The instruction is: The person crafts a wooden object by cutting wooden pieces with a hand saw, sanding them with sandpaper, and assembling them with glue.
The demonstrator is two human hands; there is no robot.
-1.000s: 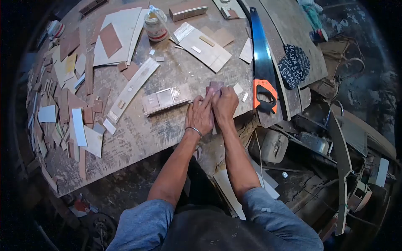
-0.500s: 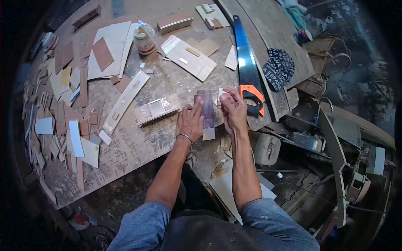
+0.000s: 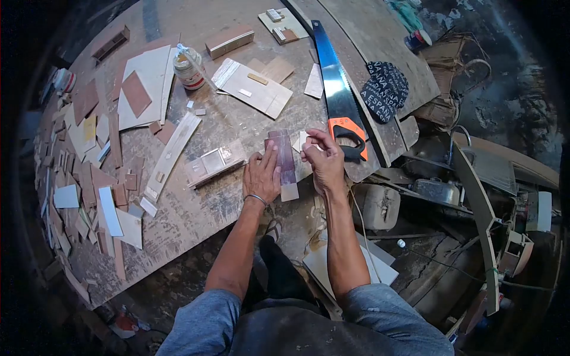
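Observation:
My left hand (image 3: 261, 176) lies flat with its fingers stretched over the left side of a brownish-purple strip (image 3: 284, 157) near the table's front edge. A pale end of the strip points toward me. To its right, my right hand (image 3: 325, 160) is raised with thumb and fingertips pinched together; whatever is between them, if anything, is too small to make out. Just behind those fingertips is a small pale flat piece (image 3: 301, 140), partly hidden by the hand. Left of my left hand sits a small box-like wooden piece (image 3: 215, 163) with a shiny top.
A handsaw with an orange handle (image 3: 350, 133) lies right of my right hand, beside a patterned cap (image 3: 386, 92). Farther back are a glue jar (image 3: 189, 70) and a pale board (image 3: 252, 89). Many wood offcuts (image 3: 110, 210) cover the table's left side.
My right hand has shifted slightly left, its fingers drawn off the pale piece they pinched before. My left hand stays on the strip. The whole view has shifted a little.

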